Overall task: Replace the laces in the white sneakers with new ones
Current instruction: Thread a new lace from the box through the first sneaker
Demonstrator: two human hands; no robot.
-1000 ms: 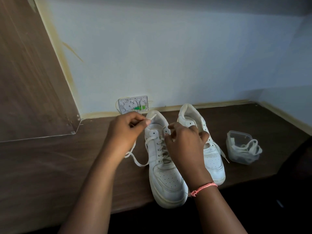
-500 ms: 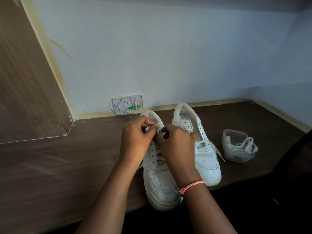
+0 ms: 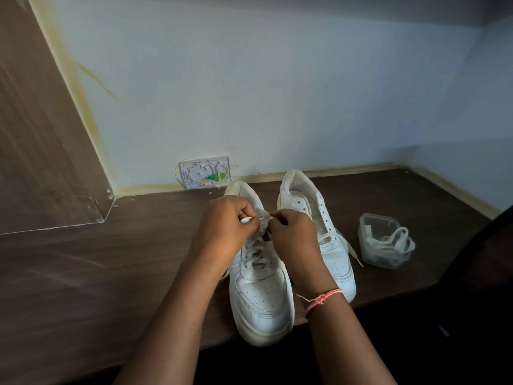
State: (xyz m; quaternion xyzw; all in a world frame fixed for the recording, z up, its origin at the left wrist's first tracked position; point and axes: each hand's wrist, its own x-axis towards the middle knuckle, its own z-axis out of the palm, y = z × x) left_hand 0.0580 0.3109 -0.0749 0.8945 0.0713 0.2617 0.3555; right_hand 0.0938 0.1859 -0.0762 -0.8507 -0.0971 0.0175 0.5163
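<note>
White sneakers sit side by side on the wooden shelf (image 3: 83, 273). The left sneaker (image 3: 261, 287) is laced nearly to the top; the left hand (image 3: 224, 226) and right hand (image 3: 294, 234) each pinch a lace end (image 3: 263, 218) there. The right sneaker (image 3: 319, 232) at 3 o'clock looks mostly unlaced — more laces wait in the plastic tub (image 3: 384, 240).

Left sneaker (image 3: 261, 295) upper eyelets: hidden behind both hands; we cannot tell which hole the lace (image 3: 256, 252) passes through.
Left hand (image 3: 226, 226) fingertips: curled under, so we see only a white lace tip poking out.
Right hand (image 3: 294, 232) pinch: too small for us to tell what it grips.
Right sneaker (image 3: 330, 245) inner side: covered by the right wrist.
Container (image 3: 383, 240) contents: tangled laces near the worktop's right edge; we cannot count them.
Wall plate (image 3: 205, 172): details blurred.
</note>
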